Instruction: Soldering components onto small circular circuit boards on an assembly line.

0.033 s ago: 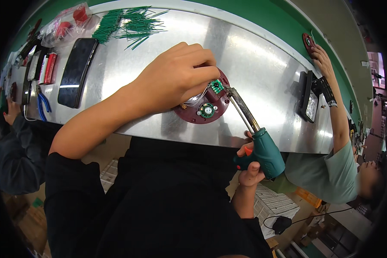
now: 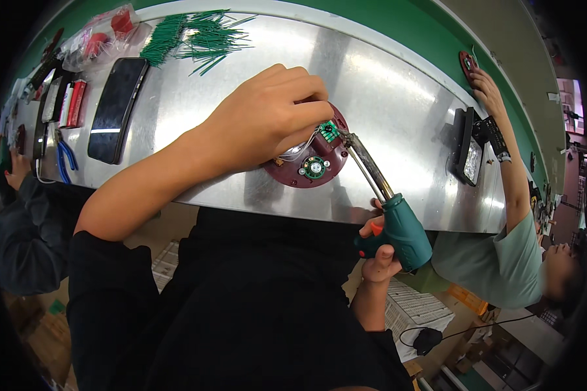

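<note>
A round maroon plastic housing (image 2: pixel 336 171) lies on the metal bench in front of me. In it sit a small green circuit board (image 2: pixel 330 132), thin pale wires (image 2: pixel 314 139) and a round green-edged part (image 2: pixel 314 167) with a silvery centre. My left hand (image 2: pixel 277 114) rests over the housing's upper left, fingers curled together beside the board; what they pinch is hidden beneath them. My right hand (image 2: pixel 379 262) grips a dark green soldering gun (image 2: pixel 406 234) with a red trigger. The gun's darkened tip meets the board's right edge.
Green cut wires (image 2: pixel 195 36) lie in a heap at the back. To the left are a phone (image 2: pixel 117 111), blue-handled pliers (image 2: pixel 65 159) and a clear bag (image 2: pixel 101 39) with red pieces. At right, a co-worker's hand (image 2: pixel 488 91) holds another maroon part, near a black-framed lamp (image 2: pixel 471 148).
</note>
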{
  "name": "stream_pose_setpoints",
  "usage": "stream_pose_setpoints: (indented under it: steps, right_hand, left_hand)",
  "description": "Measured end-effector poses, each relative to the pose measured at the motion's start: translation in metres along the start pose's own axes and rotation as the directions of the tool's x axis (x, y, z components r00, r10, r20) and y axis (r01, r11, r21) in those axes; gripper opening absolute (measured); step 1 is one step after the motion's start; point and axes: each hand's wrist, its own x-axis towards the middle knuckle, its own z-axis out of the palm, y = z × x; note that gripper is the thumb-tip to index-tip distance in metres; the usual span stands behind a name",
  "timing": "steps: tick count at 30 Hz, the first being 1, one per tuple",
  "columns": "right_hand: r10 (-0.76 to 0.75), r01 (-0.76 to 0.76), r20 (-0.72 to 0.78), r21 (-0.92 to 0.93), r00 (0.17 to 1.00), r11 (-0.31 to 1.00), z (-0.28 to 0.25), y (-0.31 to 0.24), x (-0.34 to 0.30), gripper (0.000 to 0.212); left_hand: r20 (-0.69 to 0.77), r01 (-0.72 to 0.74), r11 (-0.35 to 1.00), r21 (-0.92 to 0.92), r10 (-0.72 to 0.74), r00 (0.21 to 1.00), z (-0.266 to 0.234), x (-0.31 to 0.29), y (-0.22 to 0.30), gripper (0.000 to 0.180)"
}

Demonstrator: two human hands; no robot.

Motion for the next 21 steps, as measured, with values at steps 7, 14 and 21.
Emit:
stream_pose_setpoints:
  steps: [7, 14, 21]
  right_hand:
    - [-0.084, 0.084, 0.003, -0.091, 0.996, 0.992, 0.004, -0.001, 0.007, 0.076]
    - [-0.081, 0.097, 0.074, -0.239, 0.994, 0.966, 0.007, 0.003, 0.011, 0.066]
    - [-0.159, 0.152, 0.173, 0.054, 0.972, 0.987, -0.045, 0.061, 0.017, 0.05]
  left_hand:
    - [-0.011, -0.026, 1.0, 0.007, 0.026, 1.0, 0.002, -0.002, -0.006, 0.015]
    - [-0.037, 0.016, 0.999, 0.029, -0.015, 0.999, -0.012, -0.015, -0.005, 0.027]
    - [-0.077, -0.036, 0.999, 0.02, 0.037, 0.996, 0.028, -0.007, -0.008, 0.014]
